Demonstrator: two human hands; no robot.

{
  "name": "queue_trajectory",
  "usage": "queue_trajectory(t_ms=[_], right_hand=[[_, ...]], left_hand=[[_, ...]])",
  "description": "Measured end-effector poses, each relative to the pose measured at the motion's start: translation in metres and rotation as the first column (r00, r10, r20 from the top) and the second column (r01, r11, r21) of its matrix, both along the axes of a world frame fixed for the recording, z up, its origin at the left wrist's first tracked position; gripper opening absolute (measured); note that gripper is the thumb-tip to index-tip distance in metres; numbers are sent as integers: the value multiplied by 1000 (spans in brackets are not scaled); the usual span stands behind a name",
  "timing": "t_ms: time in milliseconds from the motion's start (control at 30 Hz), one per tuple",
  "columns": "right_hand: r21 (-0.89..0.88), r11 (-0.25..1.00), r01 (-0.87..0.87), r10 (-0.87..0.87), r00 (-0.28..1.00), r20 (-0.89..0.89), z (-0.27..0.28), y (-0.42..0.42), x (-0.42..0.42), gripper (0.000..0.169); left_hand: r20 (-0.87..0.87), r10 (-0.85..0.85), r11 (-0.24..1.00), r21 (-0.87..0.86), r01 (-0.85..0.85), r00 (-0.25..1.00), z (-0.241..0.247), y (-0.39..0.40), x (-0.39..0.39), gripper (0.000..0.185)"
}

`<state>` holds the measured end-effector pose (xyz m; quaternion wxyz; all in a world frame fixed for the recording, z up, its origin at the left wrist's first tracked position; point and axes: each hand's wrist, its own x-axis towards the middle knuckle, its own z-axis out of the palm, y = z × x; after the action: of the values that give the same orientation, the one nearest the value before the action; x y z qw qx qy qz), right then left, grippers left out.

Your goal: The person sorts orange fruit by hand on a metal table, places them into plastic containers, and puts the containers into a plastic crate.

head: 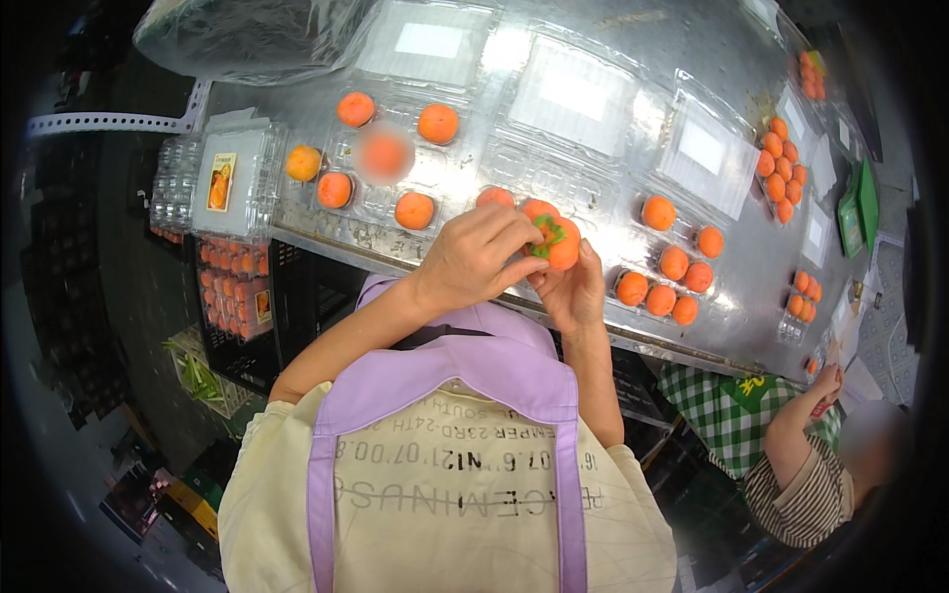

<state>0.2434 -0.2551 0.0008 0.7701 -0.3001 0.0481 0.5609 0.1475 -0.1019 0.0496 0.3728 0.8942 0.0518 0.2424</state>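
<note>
My right hand (574,293) holds an orange persimmon (563,248) with its green calyx turned up, fingers under and beside the fruit. The thumb and fingertips of my left hand (478,252) pinch at the calyx. Just beyond them a clear plastic clamshell (552,174) lies open on the metal table, two persimmons at its near side partly hidden by my left hand and the held fruit. To the left, another open clamshell (452,174) has several persimmons (414,211) in and around it. On the right, several persimmons (674,262) sit in a third clamshell.
The metal worktable (437,274) has a raised front edge. Closed clamshells (237,174) are stacked at its left, above a black crate (285,296). A plastic bag (252,37) lies at the far left. A green scale (858,211) and a co-worker's hands (827,385) are at the right.
</note>
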Motion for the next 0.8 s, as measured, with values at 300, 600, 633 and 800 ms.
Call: queue_trajectory(t_ms=[300,600,633,800], right_hand=[[65,998,16,-10,995,-95,0,-1,-1,53],[3,1000,18,-18,997,-79,1,-1,1,49],[0,1000,16,-16,997,-76,1,0,1,50],[-5,999,32,-32,991,-131,2,2,1,50]], left_hand=[[45,-32,999,45,30,998,6,1,0,29],[112,-60,985,165,41,992,-2,2,1,23],[115,-64,983,179,42,991,-2,2,1,23],[126,-69,980,196,43,990,-7,4,2,24]])
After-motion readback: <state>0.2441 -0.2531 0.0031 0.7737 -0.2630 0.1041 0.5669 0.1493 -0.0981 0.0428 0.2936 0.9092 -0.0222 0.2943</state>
